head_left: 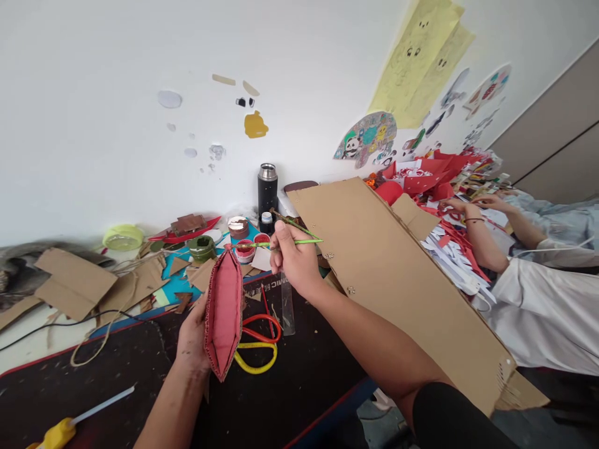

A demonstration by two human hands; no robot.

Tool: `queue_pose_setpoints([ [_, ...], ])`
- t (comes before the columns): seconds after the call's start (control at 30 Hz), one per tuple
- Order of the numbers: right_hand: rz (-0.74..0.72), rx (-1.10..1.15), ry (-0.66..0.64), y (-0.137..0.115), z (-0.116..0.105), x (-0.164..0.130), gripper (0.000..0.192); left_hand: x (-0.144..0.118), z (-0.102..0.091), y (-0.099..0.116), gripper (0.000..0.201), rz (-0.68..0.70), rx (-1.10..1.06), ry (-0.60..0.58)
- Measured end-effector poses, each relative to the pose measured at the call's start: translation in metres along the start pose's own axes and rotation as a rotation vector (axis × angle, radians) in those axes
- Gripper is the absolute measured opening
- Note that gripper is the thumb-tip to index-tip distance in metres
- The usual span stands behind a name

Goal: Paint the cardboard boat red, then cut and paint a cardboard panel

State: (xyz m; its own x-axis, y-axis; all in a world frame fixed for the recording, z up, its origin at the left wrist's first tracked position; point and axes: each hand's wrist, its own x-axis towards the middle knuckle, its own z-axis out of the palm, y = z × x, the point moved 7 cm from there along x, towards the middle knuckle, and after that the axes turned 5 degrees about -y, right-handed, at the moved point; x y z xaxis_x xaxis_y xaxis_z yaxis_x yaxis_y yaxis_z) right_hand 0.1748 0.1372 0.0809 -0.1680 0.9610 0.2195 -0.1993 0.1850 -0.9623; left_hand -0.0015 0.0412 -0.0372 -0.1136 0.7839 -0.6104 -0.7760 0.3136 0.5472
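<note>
A small cardboard boat [223, 312], painted red inside with bare corrugated edges, stands on end above the dark mat. My left hand [193, 337] grips its left side from behind. In my right hand [297, 259], closed in a pinch, is a green-handled paintbrush [309, 241] whose bristle end touches or nearly touches the boat's top tip. A second, thin brush [291, 221] slants up to the left behind the same hand. Open pots of red paint [244, 252] sit just beyond. Red and yellow scissors handles [275, 357] lie right of the boat, their blades hidden.
A large cardboard sheet [374, 262] covers the right side. Behind stand a black thermos [267, 193] and a green jar [202, 248]. Cardboard scraps [77, 280] and twine lie left, with a yellow glue gun [58, 433] in front. Another person's hands [468, 207] work far right among red paper.
</note>
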Motion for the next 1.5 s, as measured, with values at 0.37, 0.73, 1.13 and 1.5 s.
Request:
queue_pose_setpoints([
  [0.37,0.01,-0.017,-0.098,0.007,0.001,-0.025,0.063,0.002,0.001,0.008,0.048,0.079,-0.096,-0.043],
  [0.73,0.041,-0.054,-0.109,0.011,0.002,-0.038,0.064,0.002,0.006,0.009,0.049,0.068,-0.122,-0.088],
  [1.13,0.061,-0.024,-0.114,0.014,0.004,-0.05,0.065,0.005,0.005,0.007,0.046,0.058,-0.112,-0.109],
  [1.5,0.11,-0.025,-0.134,0.025,0.008,-0.061,0.068,0.0,0.008,0.013,0.045,0.113,-0.132,-0.066],
])
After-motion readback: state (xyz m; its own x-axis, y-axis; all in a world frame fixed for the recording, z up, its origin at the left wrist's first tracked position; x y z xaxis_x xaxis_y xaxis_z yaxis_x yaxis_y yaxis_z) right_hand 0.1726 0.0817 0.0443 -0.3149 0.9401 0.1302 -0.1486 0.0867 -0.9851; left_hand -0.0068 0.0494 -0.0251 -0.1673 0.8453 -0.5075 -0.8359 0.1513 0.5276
